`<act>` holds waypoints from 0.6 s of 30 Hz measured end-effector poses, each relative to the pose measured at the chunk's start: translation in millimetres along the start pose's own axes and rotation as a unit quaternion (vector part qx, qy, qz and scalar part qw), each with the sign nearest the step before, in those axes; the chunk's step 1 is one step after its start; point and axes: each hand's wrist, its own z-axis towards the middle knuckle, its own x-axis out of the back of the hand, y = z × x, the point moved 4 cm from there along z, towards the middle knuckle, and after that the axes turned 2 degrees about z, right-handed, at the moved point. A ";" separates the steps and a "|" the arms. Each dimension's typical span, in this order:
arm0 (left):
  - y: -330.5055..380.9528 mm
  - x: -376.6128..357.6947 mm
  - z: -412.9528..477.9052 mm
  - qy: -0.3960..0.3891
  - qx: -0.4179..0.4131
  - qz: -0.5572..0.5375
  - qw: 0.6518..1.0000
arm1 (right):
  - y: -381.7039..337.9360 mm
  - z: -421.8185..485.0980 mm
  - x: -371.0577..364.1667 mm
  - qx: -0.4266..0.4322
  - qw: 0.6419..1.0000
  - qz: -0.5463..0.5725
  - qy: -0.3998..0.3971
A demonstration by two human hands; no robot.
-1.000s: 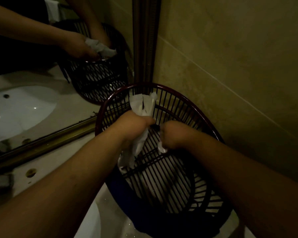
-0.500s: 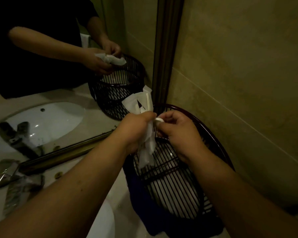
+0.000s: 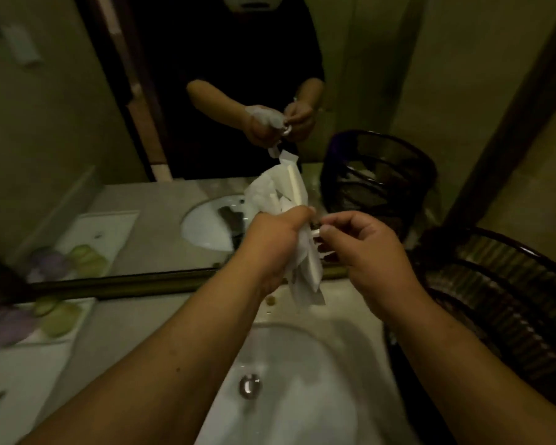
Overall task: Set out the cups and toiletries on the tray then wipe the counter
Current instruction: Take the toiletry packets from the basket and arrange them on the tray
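Left hand: the left hand (image 3: 272, 242) is closed in a fist around a bundle of white sachets (image 3: 289, 200), held above the sink; the bundle sticks out both above and below the fist.
White sachets: flat white packets (print too blurred to read) fan upward from the fist toward the mirror, and the lower ends hang down over the back edge of the surface.
Right hand: the right hand (image 3: 363, 248) is curled, its thumb and forefinger pinched on a small white item (image 3: 316, 232) right beside the left hand's thumb; what the item is cannot be told.
Sink: the white sink (image 3: 302, 396) lies directly beneath both forearms, with a metal drain (image 3: 249, 385) at its centre.
Surface: the pale stone surface (image 3: 116, 342) surrounds the sink and runs back to the mirror frame.
Basket: a dark slatted basket (image 3: 501, 303) stands on the surface to the right of the sink, just beside the right forearm, against the tiled wall.
Tray: a white tray (image 3: 16, 374) rests on the surface at the far left, well apart from the hands.
Toiletries on tray: soft purple and green items (image 3: 42, 316) lie at the tray's rear end (outlines blurred).
Mirror: the mirror (image 3: 142, 139) behind the surface reflects the hands, the sachets, the basket, the sink and the tray; a dark frame rail runs along its lower edge.
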 end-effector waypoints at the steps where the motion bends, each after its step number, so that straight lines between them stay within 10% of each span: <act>1: -1.2 34.4 -6.6 0.005 -0.003 0.012 1.000 | -1.6 -6.8 -31.7 -0.009 1.000 0.008 -0.009; 11: -53.8 398.9 -66.6 0.076 0.050 0.011 0.996 | 44.9 -115.7 -368.5 -0.120 0.986 0.048 -0.106; 18: -112.8 526.1 -86.6 0.106 0.103 0.006 0.989 | 95.8 -155.7 -502.9 -0.180 0.968 0.007 -0.173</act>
